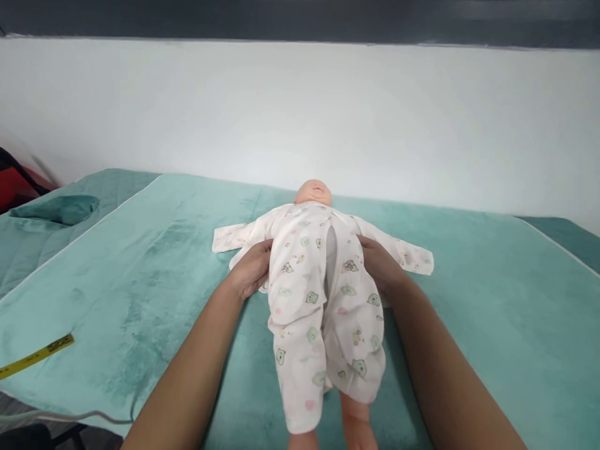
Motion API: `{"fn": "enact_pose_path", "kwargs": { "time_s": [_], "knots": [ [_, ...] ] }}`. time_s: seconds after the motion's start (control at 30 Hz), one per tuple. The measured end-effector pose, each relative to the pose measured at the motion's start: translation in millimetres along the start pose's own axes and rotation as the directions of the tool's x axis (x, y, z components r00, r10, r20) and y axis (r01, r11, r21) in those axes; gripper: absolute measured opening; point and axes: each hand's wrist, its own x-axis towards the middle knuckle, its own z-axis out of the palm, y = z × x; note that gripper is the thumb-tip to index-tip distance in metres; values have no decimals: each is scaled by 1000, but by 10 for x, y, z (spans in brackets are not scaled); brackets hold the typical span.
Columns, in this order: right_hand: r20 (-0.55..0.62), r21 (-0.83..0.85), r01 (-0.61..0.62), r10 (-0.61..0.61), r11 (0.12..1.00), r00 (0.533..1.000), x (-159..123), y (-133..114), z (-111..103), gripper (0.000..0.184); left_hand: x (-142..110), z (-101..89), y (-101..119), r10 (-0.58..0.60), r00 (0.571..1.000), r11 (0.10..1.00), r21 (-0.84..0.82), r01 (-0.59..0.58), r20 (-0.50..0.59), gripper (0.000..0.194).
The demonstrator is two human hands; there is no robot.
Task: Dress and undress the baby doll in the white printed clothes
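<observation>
A baby doll (313, 192) lies on its back, head toward the wall and legs toward me. It wears a long-sleeved white top (234, 236) with both sleeves spread out sideways. Over its lower body are white baby pants (300, 325) printed with green and pink figures, with a slit down the middle. At the left side of the waist, my left hand (254, 270) is closed on the pants' edge, its fingertips partly hidden. My right hand (379, 261) grips the opposite side, most of its fingers behind the cloth. Bare doll legs (357, 420) stick out of the pant legs.
A green plush cover (154, 281) lies under the doll. Yellow tape (37, 356) is at the left edge, above a grey cable (70, 415). A white wall (300, 112) stands behind. Something red and black (16, 184) sits at far left.
</observation>
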Motion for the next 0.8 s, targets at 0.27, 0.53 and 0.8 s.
{"fn": "enact_pose_path", "kwargs": {
  "time_s": [0.27,0.53,0.8],
  "knots": [
    [-9,80,-1,1,997,1000,-8,-36,17,29,-8,88,-23,38,999,994,-100,-40,-26,40],
    [-169,-139,104,-127,985,978,3,-40,88,22,54,133,-99,87,990,979,-174,-106,-115,51],
    [-319,-391,142,-279,909,906,108,36,127,18,21,203,-98,128,975,984,-103,-148,-180,37]
  ]
}}
